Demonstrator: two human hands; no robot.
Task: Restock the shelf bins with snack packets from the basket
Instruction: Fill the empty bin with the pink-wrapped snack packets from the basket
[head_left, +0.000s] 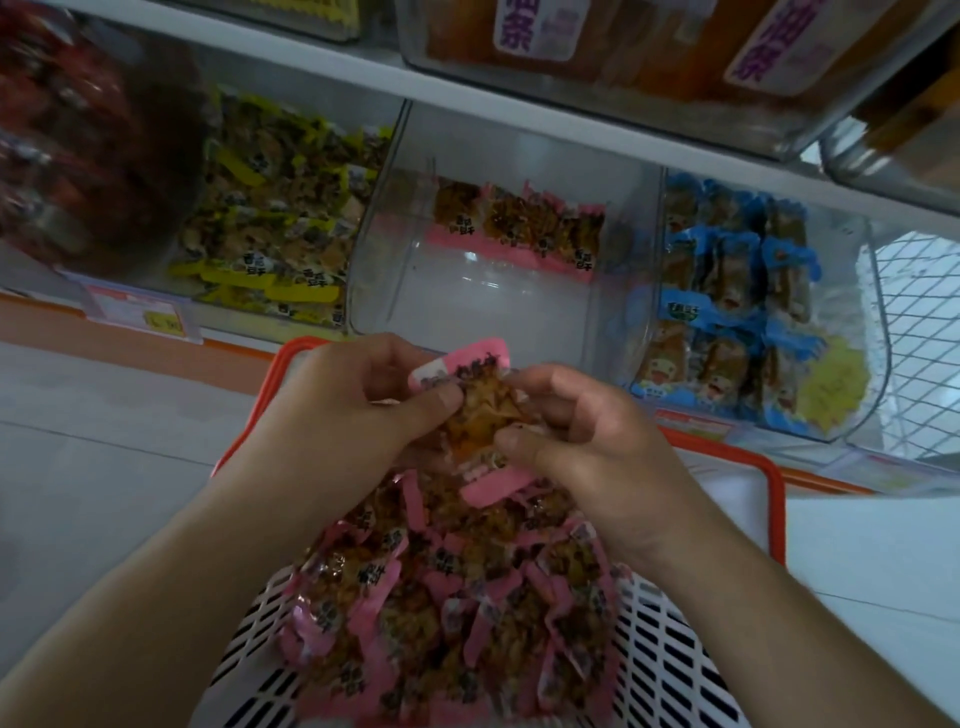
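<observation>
Both hands (470, 410) pinch pink packets (480, 410) above the basket (727, 670) — middle bin (498, 312) mostly bare

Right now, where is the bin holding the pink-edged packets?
In the head view, the clear bin with pink-edged packets sits mid-shelf, between the yellow-packet bin on its left and the blue-packet bin on its right, just beyond both hands.

Just two bare forearms coming in from the bottom, no sleeves, watch or rings anywhere. Left hand (358, 400) and right hand (587, 431) are gloveless, nails short and plain.
</observation>
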